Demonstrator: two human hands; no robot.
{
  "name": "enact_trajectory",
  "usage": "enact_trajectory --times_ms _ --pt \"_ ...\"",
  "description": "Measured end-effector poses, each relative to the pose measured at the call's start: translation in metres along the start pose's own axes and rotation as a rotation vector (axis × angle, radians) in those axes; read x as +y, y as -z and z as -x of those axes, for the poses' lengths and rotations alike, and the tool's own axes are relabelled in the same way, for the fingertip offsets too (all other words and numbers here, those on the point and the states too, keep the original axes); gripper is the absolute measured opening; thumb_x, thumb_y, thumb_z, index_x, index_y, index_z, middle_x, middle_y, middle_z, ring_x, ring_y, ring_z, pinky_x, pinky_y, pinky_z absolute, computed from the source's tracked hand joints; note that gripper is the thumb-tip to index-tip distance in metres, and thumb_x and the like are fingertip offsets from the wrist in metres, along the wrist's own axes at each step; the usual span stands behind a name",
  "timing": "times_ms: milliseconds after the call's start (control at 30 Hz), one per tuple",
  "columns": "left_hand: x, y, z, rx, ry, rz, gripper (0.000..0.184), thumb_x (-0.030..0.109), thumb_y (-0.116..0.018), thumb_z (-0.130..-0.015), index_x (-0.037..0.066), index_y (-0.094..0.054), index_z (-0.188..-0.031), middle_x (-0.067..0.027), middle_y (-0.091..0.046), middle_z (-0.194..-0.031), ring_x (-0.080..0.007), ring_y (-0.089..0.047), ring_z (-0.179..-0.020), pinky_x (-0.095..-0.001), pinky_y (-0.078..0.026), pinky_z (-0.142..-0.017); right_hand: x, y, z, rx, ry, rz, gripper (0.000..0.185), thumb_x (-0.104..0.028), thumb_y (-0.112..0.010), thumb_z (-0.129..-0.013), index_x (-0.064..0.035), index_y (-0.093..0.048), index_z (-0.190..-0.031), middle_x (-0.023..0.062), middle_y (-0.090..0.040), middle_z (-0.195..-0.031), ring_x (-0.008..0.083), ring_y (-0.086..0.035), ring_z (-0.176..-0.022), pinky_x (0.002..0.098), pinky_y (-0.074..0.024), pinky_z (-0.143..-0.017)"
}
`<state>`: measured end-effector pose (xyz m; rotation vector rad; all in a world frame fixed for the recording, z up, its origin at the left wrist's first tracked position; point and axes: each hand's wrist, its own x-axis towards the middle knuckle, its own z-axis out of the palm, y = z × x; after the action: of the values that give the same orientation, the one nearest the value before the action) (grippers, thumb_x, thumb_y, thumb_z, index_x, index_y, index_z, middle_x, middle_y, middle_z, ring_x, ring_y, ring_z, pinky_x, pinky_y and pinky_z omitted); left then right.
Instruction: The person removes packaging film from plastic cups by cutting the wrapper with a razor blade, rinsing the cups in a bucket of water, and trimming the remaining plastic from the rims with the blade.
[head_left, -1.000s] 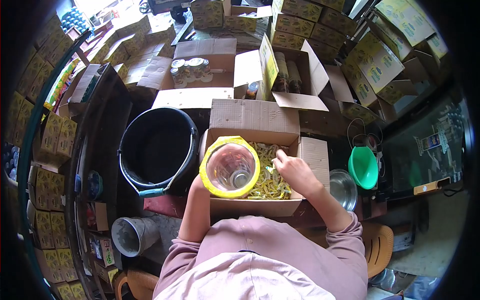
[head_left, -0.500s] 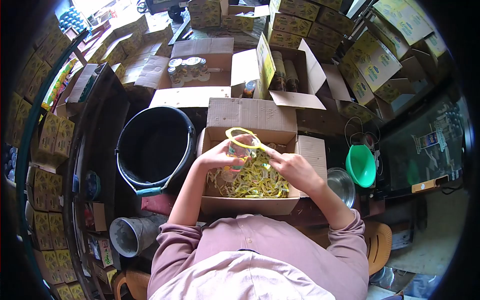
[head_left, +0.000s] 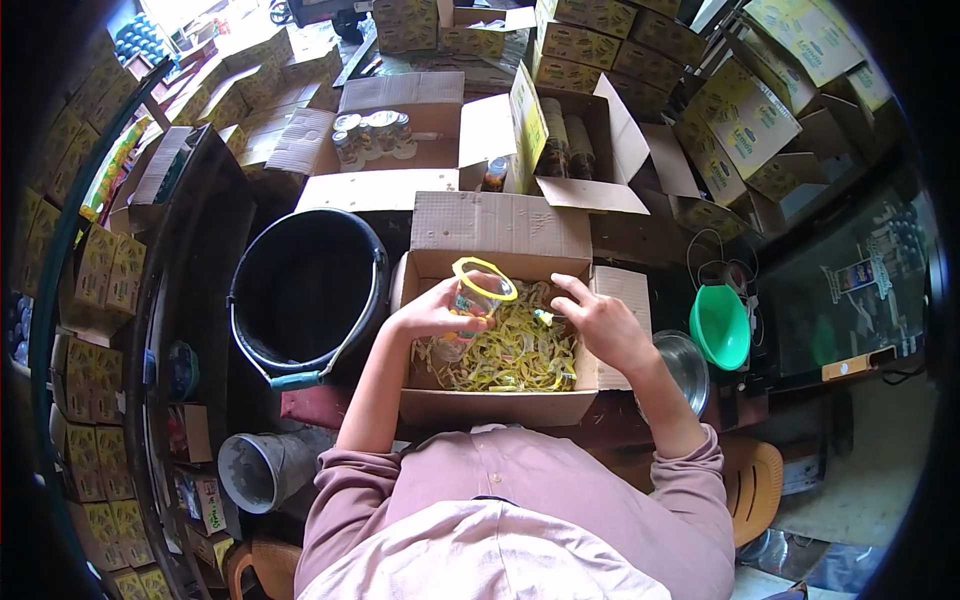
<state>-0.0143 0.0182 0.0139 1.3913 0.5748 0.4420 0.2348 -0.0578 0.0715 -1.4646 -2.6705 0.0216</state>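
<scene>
My left hand (head_left: 434, 312) is wrapped around a clear plastic jar (head_left: 486, 291) with a yellow rim, its mouth tilted up. It hovers over an open cardboard box (head_left: 498, 408) whose bottom is covered with yellow-green strips (head_left: 505, 360). To the right of the jar, my right hand (head_left: 608, 328) has its fingers apart above the box's right side. A small yellow and white scrap (head_left: 543, 317) shows just below its fingertips; whether it is falling or lying on the heap I cannot tell.
A large black bucket (head_left: 312, 305) stands left of the box. A green bowl (head_left: 720, 327) and a metal bowl (head_left: 684, 365) are on the right. Behind are open cartons with lidded jars (head_left: 372, 135) and dark-filled containers (head_left: 566, 150). A grey bucket (head_left: 252, 472) sits lower left.
My right hand has moved off the jar's rim to the right, and its fingers have spread. The scrap now shows beneath them. My left hand keeps the jar in nearly the same spot.
</scene>
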Motion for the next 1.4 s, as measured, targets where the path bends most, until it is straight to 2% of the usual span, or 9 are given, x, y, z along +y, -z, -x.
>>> enact_trajectory --times_ms 33,67,133,267,300,633,1100,1333,1400 --pt "-0.004 -0.001 -0.002 -0.044 -0.017 0.003 0.057 0.021 -0.069 -0.069 0.006 -0.044 -0.118 -0.0058 -0.054 -0.099 -0.0117 -0.054 -0.084 -0.0270 -0.048 -0.072 0.001 0.000 0.000 0.009 -0.008 -0.014 0.022 0.002 -0.053 -0.070 -0.0013 -0.052 -0.092 0.0151 -0.044 -0.123 0.0252 -0.062 -0.083 0.0341 -0.0514 -0.071" --pt "-0.010 -0.001 -0.006 -0.101 -0.059 -0.093 0.060 0.018 -0.068 -0.069 0.002 -0.043 -0.120 -0.0078 -0.049 -0.112 -0.0150 -0.058 -0.092 -0.0275 -0.049 -0.074 0.001 0.000 0.000 0.019 -0.016 -0.028 0.022 0.003 -0.053 -0.071 -0.0012 -0.052 -0.093 0.0150 -0.044 -0.123 0.0262 -0.062 -0.083 0.0349 -0.0513 -0.071" --pt "-0.015 -0.009 -0.012 -0.127 -0.217 -0.163 0.058 0.019 -0.069 -0.068 0.003 -0.044 -0.118 -0.0076 -0.048 -0.114 -0.0150 -0.053 -0.098 -0.0283 -0.048 -0.078 0.000 0.003 -0.002 -0.004 -0.043 -0.066 0.025 0.004 -0.052 -0.070 -0.0012 -0.053 -0.095 0.0145 -0.044 -0.123 0.0275 -0.062 -0.082 0.0357 -0.0512 -0.071" --pt "-0.012 -0.022 -0.014 -0.157 -0.211 -0.131 0.052 0.020 -0.070 -0.065 0.002 -0.051 -0.111 -0.0099 -0.046 -0.117 -0.0161 -0.049 -0.102 -0.0296 -0.046 -0.082 0.000 0.001 -0.002 0.006 -0.046 -0.108 0.032 0.007 -0.053 -0.068 -0.0017 -0.053 -0.099 0.0136 -0.044 -0.123 0.0293 -0.062 -0.080 0.0367 -0.0511 -0.071" --pt "-0.012 -0.022 -0.018 -0.143 -0.401 -0.358 0.051 0.020 -0.070 -0.063 0.002 -0.053 -0.108 -0.0109 -0.046 -0.119 -0.0170 -0.049 -0.102 -0.0310 -0.044 -0.084 0.001 0.001 -0.002 0.007 -0.047 -0.133 0.034 0.007 -0.053 -0.067 -0.0020 -0.054 -0.100 0.0136 -0.044 -0.123 0.0295 -0.062 -0.080 0.0369 -0.0510 -0.071" --pt "-0.004 -0.030 -0.017 -0.117 -0.297 -0.420 0.056 0.020 -0.072 -0.060 0.001 -0.054 -0.109 -0.0130 -0.052 -0.114 -0.0222 -0.050 -0.106 -0.0329 -0.039 -0.090 -0.002 0.000 -0.003 0.029 -0.038 -0.223 0.037 0.008 -0.054 -0.065 -0.0027 -0.054 -0.100 0.0138 -0.045 -0.122 0.0302 -0.062 -0.077 0.0373 -0.0508 -0.071" --pt "-0.006 -0.022 -0.011 -0.058 -0.223 -0.382 0.049 0.016 -0.072 -0.057 0.004 -0.057 -0.102 -0.0122 -0.044 -0.123 -0.0248 -0.043 -0.114 -0.0362 -0.034 -0.097 0.003 -0.002 -0.002 0.084 -0.070 -0.267 0.040 0.009 -0.052 -0.064 -0.0037 -0.054 -0.102 0.0131 -0.051 -0.110 0.0326 -0.058 -0.086 0.0390 -0.0491 -0.077" --pt "-0.005 -0.020 -0.005 0.038 -0.340 -0.356 0.052 0.017 -0.073 -0.057 0.006 -0.056 -0.105 -0.0136 -0.043 -0.123 -0.0277 -0.038 -0.119 -0.0381 -0.029 -0.101 0.010 0.004 0.003 0.190 -0.112 -0.269 0.039 0.010 -0.049 -0.067 -0.0019 -0.054 -0.103 0.0128 -0.056 -0.098 0.0321 -0.058 -0.083 0.0384 -0.0489 -0.074" --pt "-0.009 -0.021 -0.009 0.036 -0.407 -0.515 0.056 0.018 -0.073 -0.059 0.008 -0.053 -0.110 -0.0127 -0.039 -0.124 -0.0245 -0.042 -0.113 -0.0342 -0.038 -0.092 0.010 0.005 0.003 0.214 -0.106 -0.295 0.039 0.011 -0.049 -0.067 -0.0020 -0.054 -0.104 0.0130 -0.056 -0.098 0.0325 -0.058 -0.084 0.0386 -0.0487 -0.074"
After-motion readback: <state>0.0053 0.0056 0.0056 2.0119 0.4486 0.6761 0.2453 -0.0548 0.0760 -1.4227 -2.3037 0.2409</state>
